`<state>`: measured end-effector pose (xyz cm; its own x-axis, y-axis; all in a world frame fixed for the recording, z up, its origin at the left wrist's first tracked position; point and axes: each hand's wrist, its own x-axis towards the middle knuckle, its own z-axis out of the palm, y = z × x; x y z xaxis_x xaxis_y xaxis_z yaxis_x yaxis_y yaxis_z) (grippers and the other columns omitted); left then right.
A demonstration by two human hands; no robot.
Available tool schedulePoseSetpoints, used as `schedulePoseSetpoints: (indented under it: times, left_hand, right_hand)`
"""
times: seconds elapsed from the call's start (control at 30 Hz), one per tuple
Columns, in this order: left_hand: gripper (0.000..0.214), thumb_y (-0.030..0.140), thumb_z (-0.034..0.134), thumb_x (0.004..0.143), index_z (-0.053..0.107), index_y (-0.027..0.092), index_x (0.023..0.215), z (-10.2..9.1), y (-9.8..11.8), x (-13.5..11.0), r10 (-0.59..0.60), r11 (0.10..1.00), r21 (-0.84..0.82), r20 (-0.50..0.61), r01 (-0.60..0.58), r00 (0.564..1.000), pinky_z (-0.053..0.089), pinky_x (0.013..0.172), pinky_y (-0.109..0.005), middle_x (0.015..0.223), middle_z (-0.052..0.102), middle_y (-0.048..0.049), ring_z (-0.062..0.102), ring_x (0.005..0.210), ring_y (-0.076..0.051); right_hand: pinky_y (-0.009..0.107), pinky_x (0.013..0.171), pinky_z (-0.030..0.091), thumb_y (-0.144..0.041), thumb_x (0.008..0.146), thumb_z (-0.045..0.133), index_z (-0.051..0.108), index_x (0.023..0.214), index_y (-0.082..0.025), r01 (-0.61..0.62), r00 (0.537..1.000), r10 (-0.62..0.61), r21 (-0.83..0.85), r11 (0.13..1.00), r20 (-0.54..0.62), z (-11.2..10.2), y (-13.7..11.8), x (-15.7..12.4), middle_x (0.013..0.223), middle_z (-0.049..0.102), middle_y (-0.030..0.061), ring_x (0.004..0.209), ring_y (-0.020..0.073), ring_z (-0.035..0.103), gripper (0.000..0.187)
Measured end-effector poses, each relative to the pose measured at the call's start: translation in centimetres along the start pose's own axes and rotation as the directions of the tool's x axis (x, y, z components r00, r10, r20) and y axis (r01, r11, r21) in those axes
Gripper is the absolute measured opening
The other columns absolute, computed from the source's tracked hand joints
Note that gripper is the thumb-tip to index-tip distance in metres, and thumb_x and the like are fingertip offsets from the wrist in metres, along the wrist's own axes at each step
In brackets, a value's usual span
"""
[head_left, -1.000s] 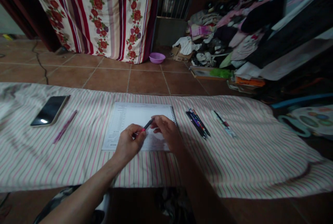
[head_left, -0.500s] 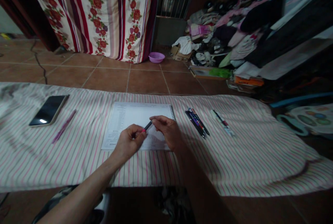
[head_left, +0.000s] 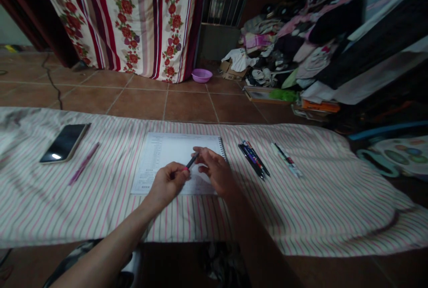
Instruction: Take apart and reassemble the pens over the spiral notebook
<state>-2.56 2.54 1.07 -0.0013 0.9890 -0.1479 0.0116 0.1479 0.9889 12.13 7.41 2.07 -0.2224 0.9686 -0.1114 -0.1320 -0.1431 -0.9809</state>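
Note:
My left hand (head_left: 170, 183) pinches a dark, slim pen (head_left: 191, 161) by its lower end, above an open spiral notebook (head_left: 177, 145). The pen slants up toward my right hand (head_left: 216, 171). That hand's fingers are spread around the pen's upper end, the thumb apart from the index finger; whether a fingertip touches the pen is hard to tell. To the right of the notebook lie several dark pens (head_left: 253, 159) in a bunch. Farther right are light-coloured pens (head_left: 286, 159). A purple pen (head_left: 84, 164) lies on the left.
A smartphone (head_left: 64, 143) rests at the left on the striped cloth (head_left: 110, 207) covering the table. Beyond the table, a pink-purple basin (head_left: 201, 75) stands on the tiled floor by a floral curtain (head_left: 143, 25). Clothes (head_left: 290, 47) are heaped at the back right.
The fingers of my right hand have come apart from their closed grip at the pen's upper end. My left hand keeps holding the pen, and the view has shifted slightly.

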Motion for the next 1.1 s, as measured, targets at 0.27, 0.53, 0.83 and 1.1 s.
schedulePoseSetpoints:
  times: [0.27,0.53,0.83,1.1]
  left_hand:
    - [0.036,0.046,0.069,0.061,0.061,0.012,0.071,0.2,1.2,-0.1,-0.11,0.984,-0.137,0.052,0.116,0.993,0.034,0.051,-0.022,0.062,0.063,-0.0045,0.046,0.05,-0.008]
    - [0.023,0.039,0.06,0.073,0.06,0.015,0.074,0.1,-0.9,0.2,0.081,0.995,0.052,-0.021,-0.08,0.996,0.041,0.055,-0.025,0.065,0.061,-0.0032,0.054,0.059,-0.013]
    - [0.014,0.031,0.057,0.075,0.06,0.017,0.071,0.1,-0.2,-0.3,0.234,0.942,0.265,-0.091,-0.203,0.968,0.044,0.06,-0.027,0.071,0.06,-0.0036,0.054,0.065,-0.015]
    - [0.03,0.044,0.061,0.07,0.06,0.014,0.072,0.3,0.6,-0.3,-0.02,0.998,-0.064,0.049,0.024,0.999,0.036,0.05,-0.024,0.061,0.061,-0.0033,0.046,0.05,-0.01]
  right_hand:
    - [0.022,0.061,0.041,-0.041,0.065,0.07,0.072,0.088,-0.022,-0.044,0.998,0.044,-0.008,0.999,-0.051,-0.3,0.0,0.2,0.082,0.065,0.0011,0.067,0.0096,0.051,0.029]
    - [0.024,0.058,0.041,-0.044,0.066,0.068,0.068,0.076,-0.018,0.037,0.996,-0.048,-0.136,0.99,-0.08,0.0,0.2,0.4,0.066,0.06,-0.0002,0.059,0.0108,0.049,0.028]
    - [0.025,0.054,0.039,-0.05,0.069,0.061,0.058,0.068,-0.019,0.107,0.979,-0.157,-0.325,0.94,-0.13,0.9,1.0,0.6,0.06,0.055,-0.0009,0.056,0.0122,0.047,0.031]
    - [0.023,0.061,0.044,-0.052,0.074,0.058,0.069,0.092,-0.021,-0.004,0.999,0.005,0.014,1.0,-0.034,0.5,0.1,-0.2,0.086,0.063,0.0046,0.074,0.0137,0.054,0.038]
